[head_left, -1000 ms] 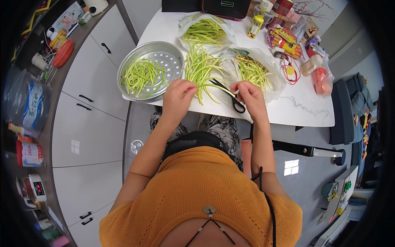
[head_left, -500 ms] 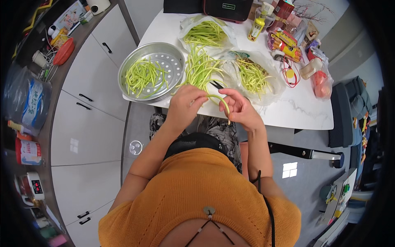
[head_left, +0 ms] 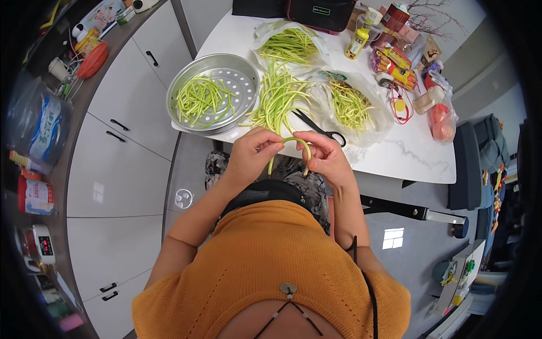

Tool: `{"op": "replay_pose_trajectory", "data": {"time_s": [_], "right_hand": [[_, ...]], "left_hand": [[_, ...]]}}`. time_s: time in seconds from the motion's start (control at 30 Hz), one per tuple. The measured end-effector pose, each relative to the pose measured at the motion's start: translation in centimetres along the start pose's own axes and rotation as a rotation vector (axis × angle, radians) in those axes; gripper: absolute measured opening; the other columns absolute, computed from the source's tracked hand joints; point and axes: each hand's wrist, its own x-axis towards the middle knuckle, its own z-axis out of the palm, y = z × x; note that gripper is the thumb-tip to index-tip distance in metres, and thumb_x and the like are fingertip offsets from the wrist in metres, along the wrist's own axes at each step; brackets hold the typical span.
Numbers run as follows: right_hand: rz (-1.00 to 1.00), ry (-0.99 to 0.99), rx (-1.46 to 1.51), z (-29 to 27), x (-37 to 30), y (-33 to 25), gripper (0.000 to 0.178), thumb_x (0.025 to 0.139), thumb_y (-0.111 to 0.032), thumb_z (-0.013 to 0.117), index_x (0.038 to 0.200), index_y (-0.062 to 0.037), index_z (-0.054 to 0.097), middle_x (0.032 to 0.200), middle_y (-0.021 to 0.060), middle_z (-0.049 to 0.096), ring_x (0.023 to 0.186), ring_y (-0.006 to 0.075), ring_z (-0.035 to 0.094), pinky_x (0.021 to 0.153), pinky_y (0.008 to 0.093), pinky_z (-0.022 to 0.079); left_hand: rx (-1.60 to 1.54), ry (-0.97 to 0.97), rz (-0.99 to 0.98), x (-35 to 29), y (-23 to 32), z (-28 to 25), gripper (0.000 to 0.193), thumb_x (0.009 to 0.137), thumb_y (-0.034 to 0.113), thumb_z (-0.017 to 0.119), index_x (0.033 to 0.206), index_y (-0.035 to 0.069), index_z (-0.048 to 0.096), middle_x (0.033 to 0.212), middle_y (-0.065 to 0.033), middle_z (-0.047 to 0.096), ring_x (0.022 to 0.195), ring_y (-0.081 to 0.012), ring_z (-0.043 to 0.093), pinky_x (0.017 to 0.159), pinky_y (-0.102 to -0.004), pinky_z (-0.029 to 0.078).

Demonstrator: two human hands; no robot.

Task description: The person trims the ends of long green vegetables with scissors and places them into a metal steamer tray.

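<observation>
My left hand [head_left: 250, 157] pinches a long green garlic scape [head_left: 308, 151] between thumb and fingertips. The scape bends in an arch, and my right hand [head_left: 329, 161] has its fingers closed on the other side of the arch. Both hands are just off the table's near edge, above my lap. Beyond them lies a loose pile of garlic scapes [head_left: 275, 106]. Black scissors [head_left: 319, 129] rest to the right of the pile. At the left, a perforated metal steamer pan [head_left: 246, 100] holds cut scape pieces [head_left: 201, 97].
Whole scapes fill a plastic bag [head_left: 323, 52] at the back. Another plastic bag [head_left: 379, 120] on the right holds pale yellow-green scraps. A yellow bottle [head_left: 355, 44], food packages [head_left: 393, 63] and a red cord [head_left: 402, 114] crowd the white table's [head_left: 420, 151] right side.
My right hand has moved a little down and left, closer to my left hand. The scape now bends in a tighter arch, and the scissors' handles have come into view.
</observation>
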Motion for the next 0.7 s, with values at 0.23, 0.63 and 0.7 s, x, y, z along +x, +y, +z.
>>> {"op": "replay_pose_trajectory", "data": {"time_s": [0.23, 0.63, 0.7], "right_hand": [[-0.257, 0.132, -0.223, 0.9, 0.3, 0.3, 0.033, 0.072, -0.003, 0.074, 0.104, -0.0006, 0.066, 0.086, -0.0005, 0.050, 0.061, 0.0015, 0.042, 0.055, 0.0153, 0.038], [-0.334, 0.339, -0.421, 1.3, 0.3, 0.1, 0.016, 0.079, -0.003, 0.069, 0.094, -0.0021, 0.069, 0.081, 0.0000, 0.057, 0.066, 0.0034, 0.047, 0.056, 0.0172, 0.036], [-0.331, 0.340, -0.448, 1.2, 0.3, 0.1, 0.015, 0.080, -0.004, 0.068, 0.095, -0.0024, 0.069, 0.081, -0.0002, 0.057, 0.067, 0.0037, 0.047, 0.057, 0.0173, 0.035]], "left_hand": [[-0.183, 0.030, -0.055, -1.6, -0.9, 2.1, 0.010, 0.081, 0.004, 0.066, 0.089, -0.001, 0.063, 0.080, -0.0014, 0.057, 0.070, -0.0062, 0.053, 0.064, -0.0207, 0.044], [-0.260, -0.021, -0.120, -1.7, -1.0, 2.8, 0.010, 0.084, 0.002, 0.064, 0.093, -0.002, 0.061, 0.085, -0.0008, 0.060, 0.078, -0.0047, 0.056, 0.070, -0.0184, 0.046], [-0.260, -0.021, -0.124, -1.6, -1.1, 2.7, 0.009, 0.085, 0.002, 0.063, 0.093, -0.002, 0.060, 0.084, -0.0007, 0.060, 0.077, -0.0044, 0.056, 0.070, -0.0183, 0.046]]}}
